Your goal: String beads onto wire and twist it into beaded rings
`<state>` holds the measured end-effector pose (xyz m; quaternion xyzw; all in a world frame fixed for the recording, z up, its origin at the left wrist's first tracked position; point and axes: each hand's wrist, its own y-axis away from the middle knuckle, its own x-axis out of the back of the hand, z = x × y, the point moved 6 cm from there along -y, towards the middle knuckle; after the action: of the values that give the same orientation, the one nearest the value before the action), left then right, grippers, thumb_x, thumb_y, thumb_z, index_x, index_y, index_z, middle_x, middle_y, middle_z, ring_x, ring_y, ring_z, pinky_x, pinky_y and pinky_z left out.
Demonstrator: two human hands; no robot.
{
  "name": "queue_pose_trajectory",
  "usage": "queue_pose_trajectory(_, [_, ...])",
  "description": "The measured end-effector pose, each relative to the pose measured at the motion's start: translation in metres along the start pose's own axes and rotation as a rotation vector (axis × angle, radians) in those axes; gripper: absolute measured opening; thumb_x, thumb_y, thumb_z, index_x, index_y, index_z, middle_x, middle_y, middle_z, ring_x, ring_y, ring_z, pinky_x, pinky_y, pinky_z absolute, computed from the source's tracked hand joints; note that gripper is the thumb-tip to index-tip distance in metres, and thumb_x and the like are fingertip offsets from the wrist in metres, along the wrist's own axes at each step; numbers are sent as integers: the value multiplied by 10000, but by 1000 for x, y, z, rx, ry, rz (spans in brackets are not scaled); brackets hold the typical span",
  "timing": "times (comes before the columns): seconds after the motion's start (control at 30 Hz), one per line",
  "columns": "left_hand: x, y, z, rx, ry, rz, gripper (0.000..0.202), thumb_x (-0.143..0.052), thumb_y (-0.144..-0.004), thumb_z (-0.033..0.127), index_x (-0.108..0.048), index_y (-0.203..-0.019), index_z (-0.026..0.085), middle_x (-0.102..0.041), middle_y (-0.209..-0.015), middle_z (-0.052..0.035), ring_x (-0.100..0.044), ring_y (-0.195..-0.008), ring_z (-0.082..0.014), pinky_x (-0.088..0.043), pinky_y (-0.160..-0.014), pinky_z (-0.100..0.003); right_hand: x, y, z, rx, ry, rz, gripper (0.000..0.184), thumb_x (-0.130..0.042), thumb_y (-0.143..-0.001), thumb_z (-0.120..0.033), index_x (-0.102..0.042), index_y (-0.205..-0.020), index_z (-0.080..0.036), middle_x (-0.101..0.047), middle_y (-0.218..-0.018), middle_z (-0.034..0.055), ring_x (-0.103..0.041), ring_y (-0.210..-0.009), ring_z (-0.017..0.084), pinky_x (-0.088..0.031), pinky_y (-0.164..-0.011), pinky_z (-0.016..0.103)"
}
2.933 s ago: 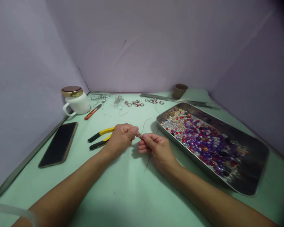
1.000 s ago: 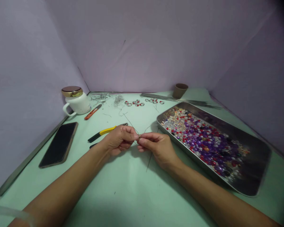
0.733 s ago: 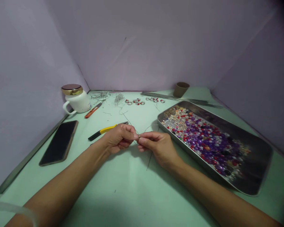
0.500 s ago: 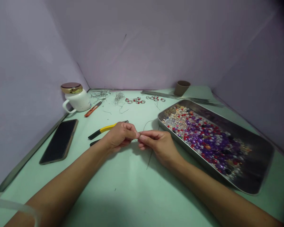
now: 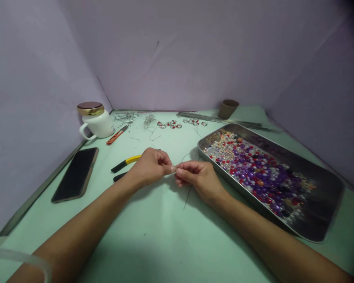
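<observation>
Left hand (image 5: 152, 168) just rolled | it and right hand (image 5: 203, 180) pinch wire (image 5: 186, 156) — likely bending (detail hidden) | tray (image 5: 323, 208), 3 o'clock

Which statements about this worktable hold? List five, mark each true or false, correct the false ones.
1. The left hand and right hand are close together at the fingertips. True.
2. The brown cup stands beyond the bead tray. True.
3. The right hand is inside the bead tray. False: it is outside, to the left.
4. The white mug has a lid on. True.
5. The white mug stands right of the brown cup. False: it stands left.
</observation>
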<state>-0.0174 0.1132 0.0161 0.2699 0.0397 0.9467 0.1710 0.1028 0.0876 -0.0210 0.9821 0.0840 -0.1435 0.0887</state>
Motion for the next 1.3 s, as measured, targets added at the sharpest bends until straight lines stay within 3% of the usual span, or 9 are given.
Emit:
queue_pose_trajectory(0.17, [0,-2,-1,-76,-49,9,129,-600,-608,233,-564,-551,122,-520,-559,8,-454,-524,-86,-344,-486,-207,0,0,1,-25,-9,-3,235,-733,-557,-256,-698,-765,-150,-629,-554,5,-550,-455,96,-490,-489,255])
queue_pose_trajectory(0.47, [-1,1,4,-83,-119,-74,105,-574,-635,229,-613,-610,135,-569,-579,-4,-479,-540,-100,-351,-501,-208,5,-1,1,-20,16,69,137,-720,-558,-238,-659,-610,-126,-589,-500,3,-527,-407,91,-451,-423,232])
queue_pose_trajectory(0.53, [2,3,6,-102,-207,-27,96,-569,-627,215,-624,-588,147,-565,-540,-3,-467,-507,-105,-324,-476,-214,7,-2,2,-40,43,89,132,-716,-549,-232,-653,-592,-124,-580,-490,3,-521,-405,92,-444,-414,231])
queue_pose_trajectory(0.7, [7,21,25,-255,-659,236,130,-522,-640,187,-627,-564,180,-562,-511,-24,-447,-507,-136,-229,-485,-246,7,-2,1,-38,145,87,83,-682,-559,-213,-647,-570,-138,-560,-451,-9,-494,-391,90,-425,-410,231])
queue_pose_trajectory(0.8, [2,28,33,-299,-887,263,113,-512,-622,180,-593,-543,184,-538,-509,-25,-405,-490,-132,-154,-486,-251,3,-1,-1,-4,249,25,60,-648,-585,-195,-640,-550,-147,-533,-413,-20,-448,-373,78,-376,-387,213])
queue_pose_trajectory(0.9, [-4,30,37,-369,-960,185,81,-516,-585,165,-555,-515,180,-509,-506,-23,-380,-486,-128,-120,-491,-255,-3,1,3,-33,310,-91,96,-619,-608,-185,-619,-521,-147,-506,-392,-23,-408,-359,68,-323,-362,198])
queue_pose_trajectory(1.1, [-6,31,38,-437,-845,-55,108,-490,-566,118,-489,-476,179,-492,-479,-1,-386,-489,-122,-192,-512,-261,-15,10,7,-116,324,-358,95,-600,-623,-175,-608,-534,-143,-485,-407,-33,-430,-372,69,-332,-372,188])
queue_pose_trajectory(1.3, [-9,35,42,-569,-718,-173,117,-468,-549,86,-490,-488,183,-483,-498,15,-375,-495,-109,-211,-514,-267,-22,17,6,-156,324,-420,118,-600,-613,-169,-588,-498,-147,-490,-401,-33,-438,-369,71,-345,-373,187])
